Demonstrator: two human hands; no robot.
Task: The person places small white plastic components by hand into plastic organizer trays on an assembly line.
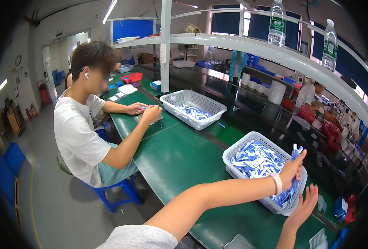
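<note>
My left hand, with a pale band at its wrist, is closed around a bunch of slim blue-and-white plastic pieces, held roughly upright over the near white basket. Many loose blue-and-white pieces fill that basket; I cannot make out exactly what they are. Close by the basket's right end is my right hand, its fingers stretched out and nothing visible in it. The left hand and forearm hide part of the basket.
A second white basket with similar pieces stands farther along the green table. At the left, a co-worker sits handling small pieces. Clear trays lie at the near edge. Bottles stand on the shelf above.
</note>
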